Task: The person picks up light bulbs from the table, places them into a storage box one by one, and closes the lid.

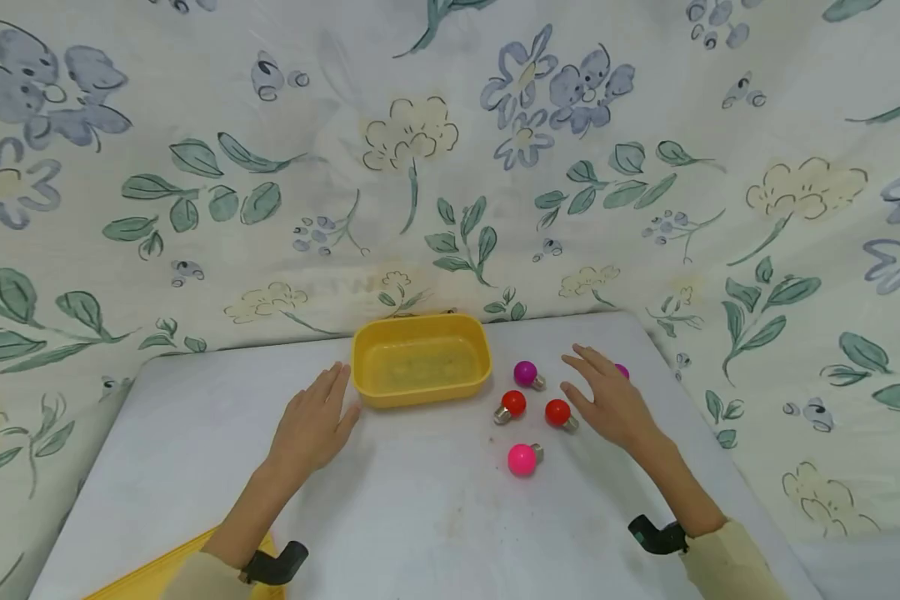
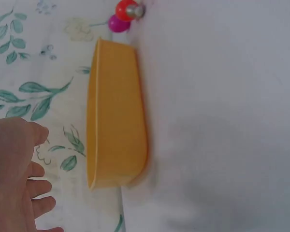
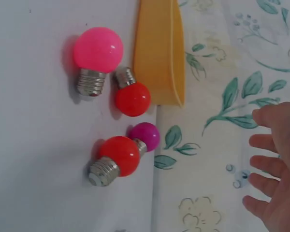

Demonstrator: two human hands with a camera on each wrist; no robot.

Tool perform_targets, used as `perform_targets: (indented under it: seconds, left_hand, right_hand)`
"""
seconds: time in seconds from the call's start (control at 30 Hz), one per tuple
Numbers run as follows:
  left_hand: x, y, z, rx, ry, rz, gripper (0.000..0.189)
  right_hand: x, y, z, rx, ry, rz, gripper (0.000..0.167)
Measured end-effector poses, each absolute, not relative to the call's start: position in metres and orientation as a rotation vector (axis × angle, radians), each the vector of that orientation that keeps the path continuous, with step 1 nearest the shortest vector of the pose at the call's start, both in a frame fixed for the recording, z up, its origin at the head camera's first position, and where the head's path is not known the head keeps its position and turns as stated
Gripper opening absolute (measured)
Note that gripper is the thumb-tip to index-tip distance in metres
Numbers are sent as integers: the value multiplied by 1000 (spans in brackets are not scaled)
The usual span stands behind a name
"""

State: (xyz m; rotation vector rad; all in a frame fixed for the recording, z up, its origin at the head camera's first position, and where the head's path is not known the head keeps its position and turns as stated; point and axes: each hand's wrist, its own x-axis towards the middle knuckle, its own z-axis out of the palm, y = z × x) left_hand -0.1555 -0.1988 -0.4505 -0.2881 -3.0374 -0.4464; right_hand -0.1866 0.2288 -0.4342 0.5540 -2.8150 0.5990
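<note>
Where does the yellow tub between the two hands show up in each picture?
Head: yellow tub just below centre.
Left wrist: left of centre, mid-height.
Right wrist: top, right of centre, partly cut off.
Shared landmark: the floral cloth behind it.

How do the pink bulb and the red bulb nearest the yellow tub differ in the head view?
The pink bulb is hot pink; the red bulb is bright red. The pink bulb's metal base points right; the red bulb's metal base points lower left. Both are rounded and lie on the white table.
</note>
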Motion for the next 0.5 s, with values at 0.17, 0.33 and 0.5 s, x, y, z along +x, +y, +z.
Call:
perform_targets:
  seconds: [0.17,0.33,0.5]
  left_hand:
    - [-150,-191,-460,-300,-2998,-440,66]
    - [-146,-182,-468,-324,-3002,-450,66]
    - [-146,-179,-476,-339,-2975,-429,66]
  right_hand:
    - [-186,224,-441,566,-2832,629,51]
    - [-191,219,-450,588,-2851,563,55]
    - [-198,214,-453,618,-2846,541,56]
